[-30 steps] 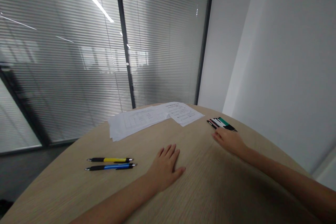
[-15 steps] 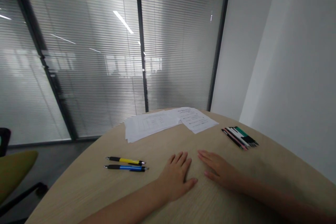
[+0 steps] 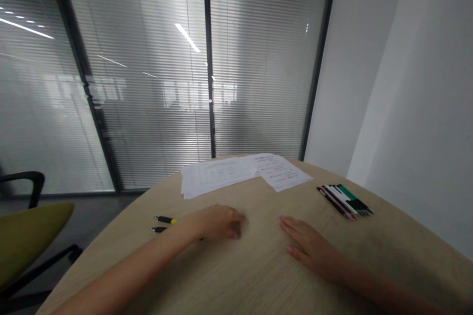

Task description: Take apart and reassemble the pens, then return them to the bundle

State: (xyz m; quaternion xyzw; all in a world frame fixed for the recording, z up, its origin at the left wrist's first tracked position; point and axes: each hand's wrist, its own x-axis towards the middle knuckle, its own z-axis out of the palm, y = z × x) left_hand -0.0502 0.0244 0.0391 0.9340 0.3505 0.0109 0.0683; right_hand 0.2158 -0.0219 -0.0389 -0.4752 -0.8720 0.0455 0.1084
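Note:
My left hand [image 3: 220,222] is raised a little over the table [image 3: 258,275], its fingers curled and blurred by motion; whether anything is in them cannot be made out. Its wrist and forearm cover most of a yellow pen [image 3: 166,219] and a blue pen, whose black tip end [image 3: 158,230] shows at the left. My right hand [image 3: 314,248] lies on the tabletop with its fingers stretched out, holding nothing. Beyond it at the right is a row of several pens [image 3: 345,202], in black, pink, white and green.
White printed sheets [image 3: 218,176] lie overlapping at the table's far edge. A chair with a yellow-green seat [image 3: 37,226] stands at the left. Behind are glass panels with blinds [image 3: 258,69] and a white wall [image 3: 417,108] on the right.
My left hand has lifted from the table, moved left and curled its fingers; its forearm now covers much of the two pens. My right hand stays flat. The view has shifted slightly left.

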